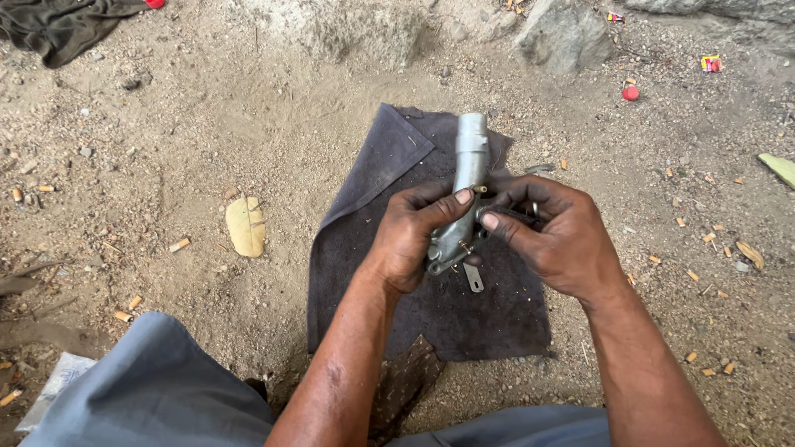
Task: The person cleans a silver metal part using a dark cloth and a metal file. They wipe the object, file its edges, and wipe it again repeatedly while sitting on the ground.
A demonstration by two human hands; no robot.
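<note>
My left hand (414, 232) grips the lower body of a grey metal tube part (469, 161), which points away from me above a dark cloth (389, 265). My right hand (555, 236) pinches a thin dark tool (512, 215) with its tip against the side of the metal part. A small flat metal tab (474, 279) hangs below the part. Both hands are close together over the middle of the cloth.
The cloth lies on sandy ground (207, 141) littered with cigarette butts. A dry yellow leaf (245, 225) lies to the left, a red cap (630, 93) and a large stone (563, 33) farther off. A dark rag (58, 25) sits top left; my grey-trousered knee (157, 389) is below.
</note>
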